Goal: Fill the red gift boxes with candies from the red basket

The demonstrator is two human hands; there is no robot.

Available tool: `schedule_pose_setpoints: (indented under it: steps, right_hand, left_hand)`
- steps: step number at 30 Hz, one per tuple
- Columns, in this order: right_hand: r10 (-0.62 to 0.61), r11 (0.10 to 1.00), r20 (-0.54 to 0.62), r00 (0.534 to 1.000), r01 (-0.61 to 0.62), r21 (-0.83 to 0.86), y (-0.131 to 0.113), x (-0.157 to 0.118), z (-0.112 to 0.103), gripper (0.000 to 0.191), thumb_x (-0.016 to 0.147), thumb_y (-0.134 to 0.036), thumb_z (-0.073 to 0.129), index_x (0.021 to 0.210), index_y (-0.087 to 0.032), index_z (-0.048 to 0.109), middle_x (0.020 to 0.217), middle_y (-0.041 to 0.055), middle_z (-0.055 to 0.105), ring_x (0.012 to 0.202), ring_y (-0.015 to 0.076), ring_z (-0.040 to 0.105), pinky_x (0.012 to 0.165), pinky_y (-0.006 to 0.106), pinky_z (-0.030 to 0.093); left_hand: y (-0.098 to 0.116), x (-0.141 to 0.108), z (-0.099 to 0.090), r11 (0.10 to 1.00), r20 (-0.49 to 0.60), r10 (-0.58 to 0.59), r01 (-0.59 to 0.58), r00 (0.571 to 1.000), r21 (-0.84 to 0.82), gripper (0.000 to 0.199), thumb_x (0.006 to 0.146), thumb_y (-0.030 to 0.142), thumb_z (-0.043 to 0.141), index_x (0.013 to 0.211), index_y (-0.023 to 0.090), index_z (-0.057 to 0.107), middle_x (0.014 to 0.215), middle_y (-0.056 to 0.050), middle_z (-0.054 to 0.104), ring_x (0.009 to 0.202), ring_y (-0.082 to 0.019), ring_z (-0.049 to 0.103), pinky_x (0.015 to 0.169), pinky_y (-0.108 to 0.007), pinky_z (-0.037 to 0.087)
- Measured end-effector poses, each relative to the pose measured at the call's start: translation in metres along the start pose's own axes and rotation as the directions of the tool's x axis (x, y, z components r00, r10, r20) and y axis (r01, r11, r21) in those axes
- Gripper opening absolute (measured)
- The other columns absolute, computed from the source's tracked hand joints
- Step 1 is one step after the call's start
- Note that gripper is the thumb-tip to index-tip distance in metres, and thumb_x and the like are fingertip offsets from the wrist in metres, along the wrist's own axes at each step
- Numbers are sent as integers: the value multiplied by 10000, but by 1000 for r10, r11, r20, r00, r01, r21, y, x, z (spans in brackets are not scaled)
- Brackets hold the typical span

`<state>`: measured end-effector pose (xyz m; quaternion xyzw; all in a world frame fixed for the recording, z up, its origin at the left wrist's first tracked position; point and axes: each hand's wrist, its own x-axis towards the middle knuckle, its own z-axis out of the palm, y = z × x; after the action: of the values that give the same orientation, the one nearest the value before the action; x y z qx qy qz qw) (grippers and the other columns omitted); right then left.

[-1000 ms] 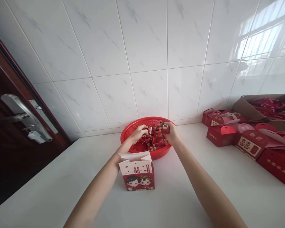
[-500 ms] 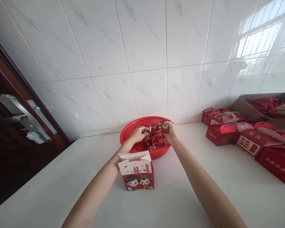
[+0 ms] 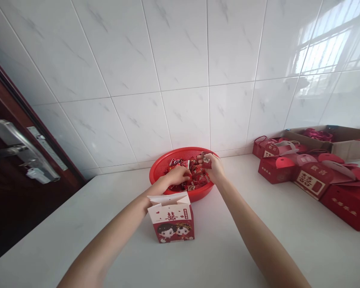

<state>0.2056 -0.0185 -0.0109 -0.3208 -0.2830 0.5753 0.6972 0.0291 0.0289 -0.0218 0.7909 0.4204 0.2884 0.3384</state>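
Observation:
A red plastic basket [image 3: 156,176] with a perforated wall holds a heap of red wrapped candies [image 3: 199,178]. My left hand [image 3: 179,175] is down inside it, with fingers curled at the candies; what they hold, if anything, is hidden. At the basket's right rim, my right hand [image 3: 216,166] is closed around a dark red wrapped candy [image 3: 207,161] bearing a pale round mark. In front of the basket stands a red and white gift box [image 3: 172,224] with its top flaps up, printed with two cartoon figures. My left forearm passes beside that box.
Several red gift boxes [image 3: 312,180] cluster on the right of the white table [image 3: 228,248]. Behind them sits an open cardboard carton [image 3: 348,144] with red items inside. A tiled wall [image 3: 186,116] borders the back, and a dark door [image 3: 6,192] is at left.
My left hand has shifted slightly within the basket, its fingers turned downward. My right hand stays at the rim with its candy. Another person's hand has left the carton, which now sits differently.

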Motion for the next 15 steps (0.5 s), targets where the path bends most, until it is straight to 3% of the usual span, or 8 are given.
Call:
schedule_pose_setpoints:
  steps: [2,7,11,15]
  right_hand:
    - [-11,1000,-13,1000,11,-14,0,0,0,13,676,-191,629,689,-191,629,727,29,730,581,131,611,514,238,496]
    - [-4,998,-52,999,1,-65,1,1,0,57,695,-209,667,747,-210,642,807,25,744,750,164,684,608,246,552]
    - [41,990,26,999,-37,-133,0,-3,1,77,695,-202,706,755,-209,657,870,29,732,845,190,701,631,268,587]
    - [108,976,140,984,-78,-204,-1,-11,4,152,621,-141,771,725,-179,667,799,38,718,729,209,709,592,303,597]
  left_hand:
    - [3,1,-4,999,-47,43,-43,998,2,107,653,309,766,695,227,712,723,-30,708,758,-231,641,776,-326,482]
    - [13,-1,-8,985,-155,146,-159,977,-73,332,789,498,656,920,196,697,977,-74,725,938,-237,651,864,-353,497]
    - [17,-5,-6,959,-158,205,-230,966,-166,339,789,476,691,955,181,700,1015,-81,734,971,-235,669,890,-362,516]
    - [14,-3,-3,961,-144,221,-241,965,-138,361,760,499,724,931,182,714,1010,-83,745,984,-251,680,910,-386,520]
